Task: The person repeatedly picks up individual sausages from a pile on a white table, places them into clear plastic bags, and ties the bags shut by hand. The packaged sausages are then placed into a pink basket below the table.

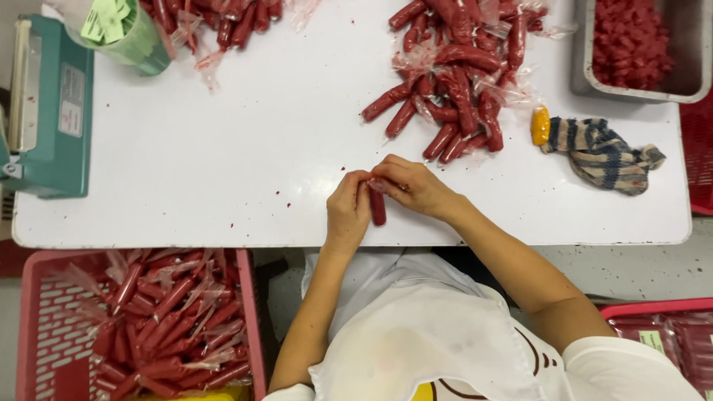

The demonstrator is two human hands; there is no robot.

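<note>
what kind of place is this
Likely a small food packing workshop: heaps of red sausages in clear wrap on a white table, a crate of packed ones, and a teal sealing machine.

The white table is the landmark. A heap of red sticks in clear wrappers lies on its far side. A smaller heap lies at its far left. A green cup with pale green paper tags stands at its far left corner. A teal machine on its left edge has a white label. Below its near left edge, a pink basket holds more wrapped red sticks.
</note>
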